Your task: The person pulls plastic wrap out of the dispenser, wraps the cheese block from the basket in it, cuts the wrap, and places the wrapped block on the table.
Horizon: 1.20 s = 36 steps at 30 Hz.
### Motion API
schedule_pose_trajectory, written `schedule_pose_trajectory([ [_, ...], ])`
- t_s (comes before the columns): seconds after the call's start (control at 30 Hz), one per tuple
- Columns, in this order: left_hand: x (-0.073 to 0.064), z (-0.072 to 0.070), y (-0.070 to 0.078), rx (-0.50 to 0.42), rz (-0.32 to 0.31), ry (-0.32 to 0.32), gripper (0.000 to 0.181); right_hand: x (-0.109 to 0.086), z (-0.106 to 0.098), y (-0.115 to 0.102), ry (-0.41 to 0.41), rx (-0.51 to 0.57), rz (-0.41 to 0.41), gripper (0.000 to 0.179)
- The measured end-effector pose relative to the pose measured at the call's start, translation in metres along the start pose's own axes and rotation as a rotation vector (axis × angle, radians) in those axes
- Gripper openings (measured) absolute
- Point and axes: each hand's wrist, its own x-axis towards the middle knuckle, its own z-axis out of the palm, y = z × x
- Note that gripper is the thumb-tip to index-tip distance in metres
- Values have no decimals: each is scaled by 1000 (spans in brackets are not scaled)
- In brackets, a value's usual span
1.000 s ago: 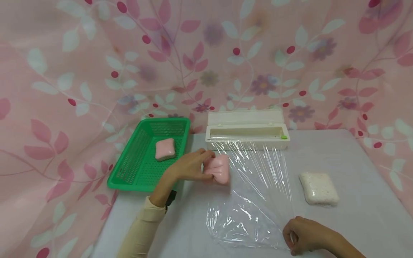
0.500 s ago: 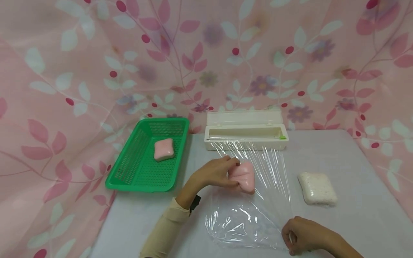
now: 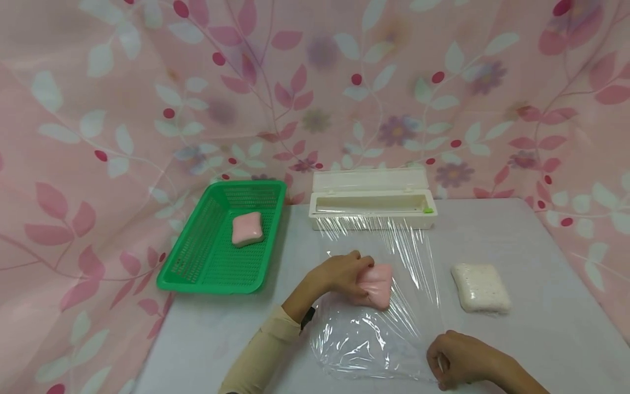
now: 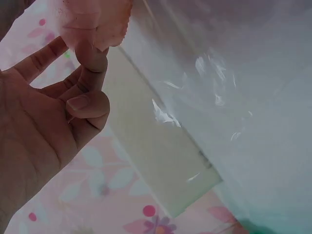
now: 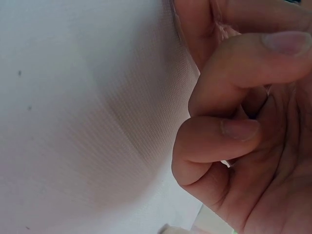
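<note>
In the head view, a pink square sponge with rounded corners and creases in its top is gripped at its left side by my left hand. It is over a sheet of clear plastic wrap drawn toward me from a white dispenser box with its lid up. The left wrist view has the sponge at the fingertips, its underside partly cut off by the frame. My right hand pinches the near right corner of the wrap; in the right wrist view, its fingers are curled.
A green basket stands at the left with another pink sponge in it. To the right lies a white square block in shiny clear film. A pink floral curtain hangs behind the white-covered table.
My left hand has carried the pink sponge rightward from beside the basket, then toward me and lower over the wrap. The right hand keeps its hold on the wrap's corner.
</note>
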Motion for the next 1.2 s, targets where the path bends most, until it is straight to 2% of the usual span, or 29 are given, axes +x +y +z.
schedule_pose_trajectory([
  [0.2,4,16,-4,-16,-15,-23,64,1,0,0,-9,2,11,28],
  [0.37,2,18,0,-29,-33,-33,70,-2,0,1,-6,1,19,29],
  [0.43,-3,17,1,-28,-49,-15,74,-2,0,2,-3,6,20,29],
  [0.6,-34,12,1,15,-104,92,72,-2,1,0,3,22,30,27],
  [0.7,-58,12,-1,-16,-75,110,59,-2,2,-2,5,28,46,28],
  [0.8,-81,19,-4,-76,15,77,48,-2,2,-2,5,32,51,28],
  [0.87,-94,27,-4,-104,88,43,48,-2,2,-1,6,29,52,28],
  [0.93,-106,35,-3,-114,135,5,50,-2,2,0,6,25,49,28],
  [1.0,-117,43,-1,-116,162,-38,53,-2,2,0,5,25,46,28],
  [1.1,-131,49,1,-126,165,-93,53,-1,2,1,-1,39,34,28],
  [1.2,-139,54,2,-98,178,-85,46,0,1,1,-4,46,22,27],
])
